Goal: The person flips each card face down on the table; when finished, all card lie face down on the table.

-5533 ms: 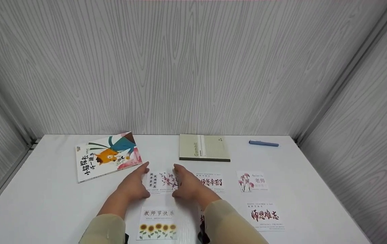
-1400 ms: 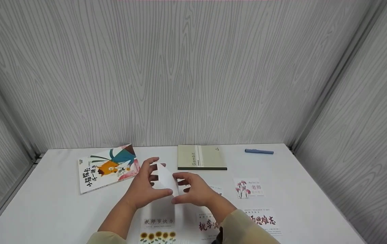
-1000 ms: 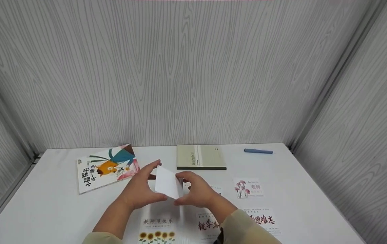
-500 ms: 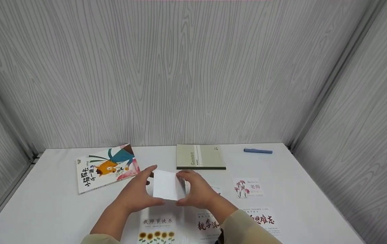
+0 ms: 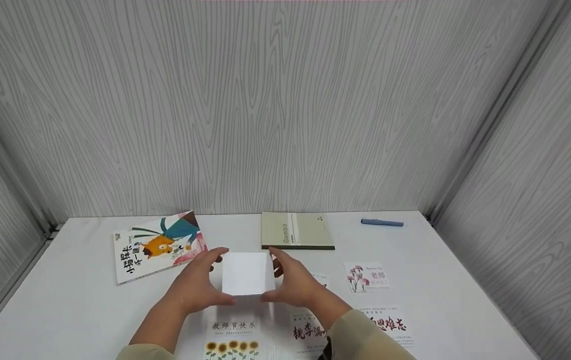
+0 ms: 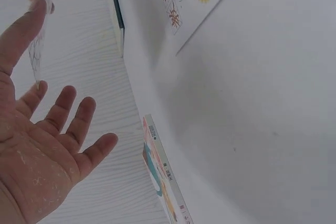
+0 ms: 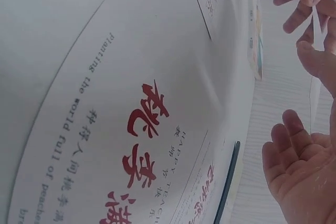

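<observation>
A square greeting card (image 5: 248, 273) is held up above the white table, its blank white side facing the head camera. My left hand (image 5: 197, 285) pinches its left edge between thumb and index finger, while my right hand (image 5: 295, 282) holds the right edge the same way. From the left wrist the card (image 6: 39, 45) shows nearly edge-on, with faint print on its far side and the other left fingers spread. Below the hands lie a sunflower card (image 5: 231, 340) and a card with red characters (image 5: 309, 332). Another card (image 5: 323, 281) is mostly hidden behind my right hand.
A picture book (image 5: 161, 247) lies at the back left, a green notebook (image 5: 298, 231) at the back middle, and a blue pen (image 5: 383, 223) at the back right. On the right are a carnation card (image 5: 368, 277) and another red-lettered card (image 5: 390, 325). Grey wood-grain panels (image 5: 245, 110) enclose the table.
The card lay on the table, plum blossom side up, between my hands. It was lifted and turned, and over the last second its blank side swung round to face the head camera squarely.
</observation>
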`<state>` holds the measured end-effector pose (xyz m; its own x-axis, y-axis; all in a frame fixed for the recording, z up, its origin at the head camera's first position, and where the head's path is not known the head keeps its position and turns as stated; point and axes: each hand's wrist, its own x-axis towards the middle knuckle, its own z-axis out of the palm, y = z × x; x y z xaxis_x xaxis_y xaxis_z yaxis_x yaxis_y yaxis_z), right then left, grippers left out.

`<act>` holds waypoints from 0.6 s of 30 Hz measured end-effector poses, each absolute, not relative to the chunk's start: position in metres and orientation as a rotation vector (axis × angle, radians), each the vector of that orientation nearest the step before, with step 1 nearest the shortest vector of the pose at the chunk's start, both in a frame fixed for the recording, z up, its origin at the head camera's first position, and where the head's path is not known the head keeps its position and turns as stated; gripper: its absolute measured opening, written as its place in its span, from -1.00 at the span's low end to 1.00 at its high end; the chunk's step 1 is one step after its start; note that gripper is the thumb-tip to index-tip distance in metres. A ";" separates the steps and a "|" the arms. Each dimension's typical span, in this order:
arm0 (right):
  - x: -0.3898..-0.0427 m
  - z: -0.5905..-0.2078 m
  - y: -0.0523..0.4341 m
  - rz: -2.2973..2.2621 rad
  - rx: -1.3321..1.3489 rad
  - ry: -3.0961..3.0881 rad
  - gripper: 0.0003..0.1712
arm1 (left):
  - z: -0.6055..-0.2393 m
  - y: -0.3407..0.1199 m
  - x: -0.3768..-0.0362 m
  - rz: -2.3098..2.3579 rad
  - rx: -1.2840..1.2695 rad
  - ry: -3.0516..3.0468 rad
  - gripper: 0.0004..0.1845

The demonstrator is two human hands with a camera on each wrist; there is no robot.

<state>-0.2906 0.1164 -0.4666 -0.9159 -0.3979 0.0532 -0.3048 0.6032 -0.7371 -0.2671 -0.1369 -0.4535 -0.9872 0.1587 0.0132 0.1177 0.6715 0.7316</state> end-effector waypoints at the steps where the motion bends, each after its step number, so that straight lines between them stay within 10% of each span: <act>1: -0.291 -0.467 0.116 -1.210 -0.597 2.710 0.26 | -0.454 -0.138 -0.268 1.230 0.230 2.822 0.17; 18: -0.299 -0.487 0.098 -1.142 -0.456 2.725 0.19 | -0.485 -0.145 -0.285 1.054 0.138 2.789 0.22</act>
